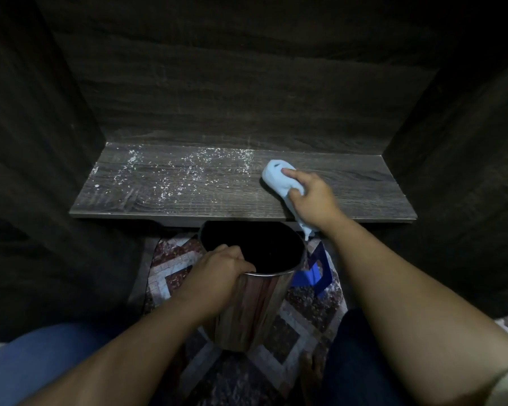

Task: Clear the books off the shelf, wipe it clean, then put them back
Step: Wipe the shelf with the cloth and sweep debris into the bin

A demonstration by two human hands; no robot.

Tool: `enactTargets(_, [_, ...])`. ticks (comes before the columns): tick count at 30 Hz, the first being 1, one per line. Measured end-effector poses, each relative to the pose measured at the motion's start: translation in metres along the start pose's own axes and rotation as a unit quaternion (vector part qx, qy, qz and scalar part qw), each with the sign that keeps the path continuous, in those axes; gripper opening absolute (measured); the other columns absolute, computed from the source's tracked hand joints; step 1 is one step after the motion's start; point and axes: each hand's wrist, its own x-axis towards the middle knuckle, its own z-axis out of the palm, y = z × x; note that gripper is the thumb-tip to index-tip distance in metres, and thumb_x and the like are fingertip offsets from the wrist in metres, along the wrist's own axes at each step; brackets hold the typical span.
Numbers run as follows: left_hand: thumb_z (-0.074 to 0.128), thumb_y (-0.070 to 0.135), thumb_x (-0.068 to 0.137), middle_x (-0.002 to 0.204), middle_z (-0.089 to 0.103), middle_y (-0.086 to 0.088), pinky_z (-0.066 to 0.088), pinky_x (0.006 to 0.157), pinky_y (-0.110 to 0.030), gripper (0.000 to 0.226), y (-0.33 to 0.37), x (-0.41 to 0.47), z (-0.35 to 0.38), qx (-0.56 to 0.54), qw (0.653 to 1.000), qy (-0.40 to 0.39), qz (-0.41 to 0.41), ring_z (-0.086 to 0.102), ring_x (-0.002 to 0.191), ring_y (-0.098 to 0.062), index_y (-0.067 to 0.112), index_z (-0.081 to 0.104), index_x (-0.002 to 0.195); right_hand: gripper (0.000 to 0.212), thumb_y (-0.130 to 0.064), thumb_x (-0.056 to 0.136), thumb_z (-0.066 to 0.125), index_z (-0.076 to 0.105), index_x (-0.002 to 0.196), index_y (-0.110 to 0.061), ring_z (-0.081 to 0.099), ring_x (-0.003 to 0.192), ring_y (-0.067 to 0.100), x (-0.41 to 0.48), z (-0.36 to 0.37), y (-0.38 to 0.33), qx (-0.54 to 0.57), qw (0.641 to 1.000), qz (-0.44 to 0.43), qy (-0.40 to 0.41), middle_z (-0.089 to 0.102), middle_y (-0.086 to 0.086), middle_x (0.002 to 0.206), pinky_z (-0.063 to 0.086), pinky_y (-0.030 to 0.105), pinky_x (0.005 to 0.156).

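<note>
As my right fingers (289, 173) clutch the cloth (274, 178) on the shelf (352, 186) (white specks (188, 171) leftward), my left fingers (238, 258) grip the bin (247, 312).

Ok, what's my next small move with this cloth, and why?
Probably sweep the cloth left through the white specks, drawing them to the shelf front edge. The right hand grips it just right of them, and the left hand holds the bin below that edge.
</note>
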Motion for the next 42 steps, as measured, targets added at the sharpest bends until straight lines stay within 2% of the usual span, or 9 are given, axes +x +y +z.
enactTargets(5, [0.072,0.02,0.076,0.081,0.056,0.005,0.035,0.064,-0.022,0.023,-0.003,0.0,-0.001,0.007,1.0,0.009,0.005,0.051,0.076,-0.016,0.029,0.075,0.097,0.051,-0.016,0.09,0.056,0.05,0.139,-0.031,0.04,0.127,0.031,-0.004,0.014,0.001,-0.102,0.991,-0.039,-0.079,0.048,0.012,0.136,0.029,0.028,0.106])
enactTargets(9, [0.055,0.043,0.079,0.081,0.055,0.006,0.037,0.064,-0.022,0.028,0.001,-0.001,-0.005,-0.005,1.0,0.003,-0.002,0.049,0.076,-0.014,0.03,0.075,0.094,0.051,-0.016,0.089,0.059,0.052,0.136,-0.035,0.043,0.128,0.025,-0.012,0.007,-0.007,-0.093,0.984,-0.059,-0.142,0.047,0.008,0.138,0.033,0.03,0.107])
enactTargets(15, [0.071,0.024,0.079,0.083,0.054,0.005,0.033,0.067,-0.021,0.021,0.001,-0.001,-0.006,0.006,1.0,-0.001,-0.01,0.041,0.078,-0.01,0.029,0.075,0.099,0.047,-0.006,0.087,0.054,0.065,0.122,-0.035,0.053,0.11,0.006,-0.029,-0.019,-0.025,-0.037,0.971,-0.043,-0.23,0.058,-0.008,0.128,0.04,0.011,0.082])
enactTargets(19, [0.063,0.03,0.079,0.081,0.055,0.004,0.035,0.065,-0.022,0.021,0.004,0.001,-0.008,-0.001,1.0,-0.002,-0.009,0.042,0.076,-0.01,0.028,0.075,0.096,0.046,-0.007,0.086,0.055,0.064,0.124,-0.031,0.055,0.113,0.015,-0.025,-0.035,-0.028,-0.005,0.995,-0.067,-0.076,0.061,0.002,0.127,0.039,0.018,0.092])
enactTargets(25, [0.052,0.037,0.078,0.084,0.055,0.004,0.034,0.067,-0.023,0.032,0.007,0.005,-0.007,-0.009,1.0,-0.017,-0.021,0.042,0.08,-0.011,0.029,0.075,0.099,0.049,-0.012,0.086,0.058,0.057,0.132,-0.029,0.04,0.117,0.035,-0.012,-0.017,-0.007,-0.223,0.968,-0.058,0.102,0.051,0.01,0.126,0.028,0.055,0.107])
enactTargets(28, [0.051,0.037,0.079,0.086,0.056,0.004,0.036,0.067,-0.023,0.032,0.008,0.006,-0.007,-0.004,0.999,-0.025,-0.026,0.043,0.081,-0.012,0.028,0.075,0.1,0.047,-0.014,0.089,0.055,0.055,0.134,-0.028,0.037,0.126,0.037,-0.006,-0.002,0.003,-0.237,0.969,-0.031,0.056,0.044,0.016,0.132,0.025,0.057,0.109])
enactTargets(34, [0.042,0.039,0.078,0.085,0.057,0.002,0.042,0.069,-0.025,0.04,0.007,0.007,-0.008,-0.005,0.999,-0.026,-0.023,0.05,0.082,-0.017,0.029,0.075,0.099,0.059,-0.015,0.088,0.054,0.042,0.144,-0.032,0.024,0.138,0.038,-0.011,0.015,0.006,-0.227,0.967,-0.07,-0.091,0.021,0.019,0.155,0.025,0.04,0.115])
enactTargets(38, [0.037,0.045,0.077,0.08,0.056,0.003,0.043,0.065,-0.027,0.045,0.008,0.006,-0.008,-0.003,1.0,-0.018,-0.016,0.051,0.077,-0.018,0.029,0.075,0.094,0.055,-0.004,0.089,0.05,0.052,0.137,-0.031,0.031,0.135,0.034,-0.02,0.009,-0.005,-0.217,0.956,-0.129,-0.148,0.035,0.014,0.15,0.02,0.029,0.11])
enactTargets(42, [0.052,0.039,0.079,0.081,0.053,0.006,0.044,0.067,-0.029,0.028,0.007,0.005,-0.01,0.01,0.999,-0.021,-0.028,0.049,0.079,-0.016,0.031,0.075,0.094,0.047,0.001,0.088,0.049,0.067,0.122,-0.026,0.046,0.127,0.022,-0.031,-0.007,-0.015,-0.143,0.961,-0.129,-0.197,0.053,0.006,0.134,0.03,0.022,0.106])
